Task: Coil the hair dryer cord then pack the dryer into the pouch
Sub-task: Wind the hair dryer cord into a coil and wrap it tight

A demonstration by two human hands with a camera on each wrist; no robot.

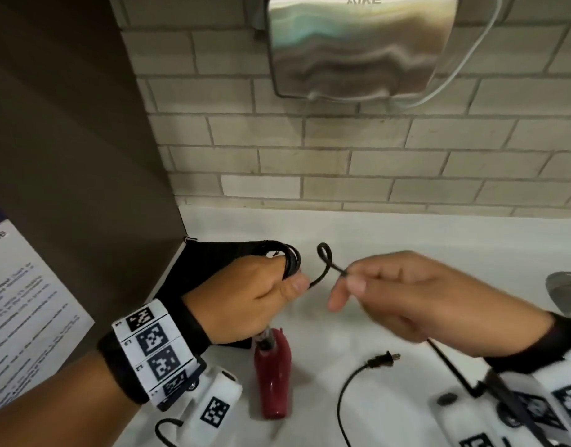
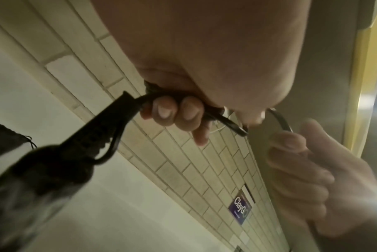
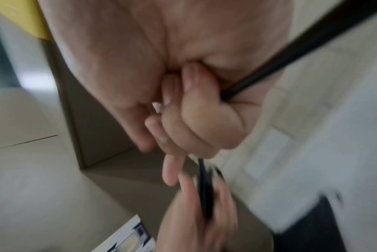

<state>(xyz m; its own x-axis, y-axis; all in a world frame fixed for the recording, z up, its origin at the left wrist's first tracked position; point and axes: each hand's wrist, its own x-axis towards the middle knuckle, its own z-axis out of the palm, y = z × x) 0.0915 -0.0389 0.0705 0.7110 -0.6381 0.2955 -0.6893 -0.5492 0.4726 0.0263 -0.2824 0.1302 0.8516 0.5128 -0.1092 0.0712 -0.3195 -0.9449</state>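
A red hair dryer hangs below my left hand, handle end up, over the white counter. That hand grips several coils of the black cord in its fist, also seen in the left wrist view as cord under the fingers. My right hand pinches the cord a short way off, with a small twisted loop between the two hands. The cord runs through the right fingers. The plug lies loose on the counter. A black pouch lies flat behind my left hand.
A steel hand dryer hangs on the tiled wall above the counter. A dark partition with a printed notice stands at the left. A grey object sits at the right edge. The right wrist view is blurred.
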